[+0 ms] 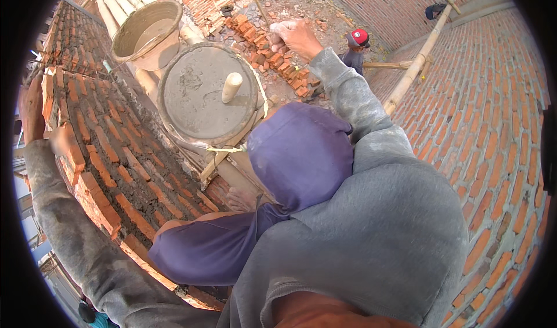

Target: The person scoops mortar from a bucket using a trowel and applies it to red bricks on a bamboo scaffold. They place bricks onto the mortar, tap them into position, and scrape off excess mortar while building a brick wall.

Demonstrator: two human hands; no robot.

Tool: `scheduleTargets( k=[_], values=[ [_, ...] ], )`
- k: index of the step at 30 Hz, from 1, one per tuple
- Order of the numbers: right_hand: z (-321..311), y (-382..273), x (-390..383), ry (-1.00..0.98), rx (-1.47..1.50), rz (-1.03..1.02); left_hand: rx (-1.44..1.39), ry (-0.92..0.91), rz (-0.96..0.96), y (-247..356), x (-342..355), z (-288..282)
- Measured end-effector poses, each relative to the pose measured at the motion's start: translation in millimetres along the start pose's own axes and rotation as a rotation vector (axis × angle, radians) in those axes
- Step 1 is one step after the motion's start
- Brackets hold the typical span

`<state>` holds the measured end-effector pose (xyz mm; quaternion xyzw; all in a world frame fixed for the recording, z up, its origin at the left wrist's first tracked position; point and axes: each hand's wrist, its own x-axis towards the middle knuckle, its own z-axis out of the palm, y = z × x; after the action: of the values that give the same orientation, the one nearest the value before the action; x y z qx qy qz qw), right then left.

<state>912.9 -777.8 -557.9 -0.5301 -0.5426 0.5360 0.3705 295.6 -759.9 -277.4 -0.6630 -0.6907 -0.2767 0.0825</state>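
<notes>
My left hand (33, 110) reaches along the outer face of a low brick wall (116, 171) at the left. Its fingers lie in shadow at the picture's rim, so their grip is unclear. My right hand (299, 38) is raised at the upper middle with its fingers curled closed. Anything inside them is hidden, and no tool sticks out. Nearer to me stands a round tub of wet grey mortar (188, 104), and a pale wooden handle (231, 88) stands up out of it. Behind that, a second bucket (159, 46) also holds mortar.
Bamboo poles (113, 3) run under the tubs. My bent knees in purple trousers (304, 154) are close to the wall. Below lies a row of loose bricks (261, 46), with a person in a red cap (360, 37) near it. A tall brick wall (481, 142) rises at right.
</notes>
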Motion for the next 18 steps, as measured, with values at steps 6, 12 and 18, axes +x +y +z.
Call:
scheduleTargets(
  k=[6,12,18],
  values=[
    [-35,288,-59,-0.137,-0.65,0.727,0.036,-0.228,0.104,106,-102,144],
    [-25,421,-83,-0.464,-0.692,1.021,-0.062,-0.529,-0.396,81,-165,198],
    [-32,382,-6,-0.043,-0.793,0.962,-0.184,-0.663,-0.641,43,-197,207]
  ],
)
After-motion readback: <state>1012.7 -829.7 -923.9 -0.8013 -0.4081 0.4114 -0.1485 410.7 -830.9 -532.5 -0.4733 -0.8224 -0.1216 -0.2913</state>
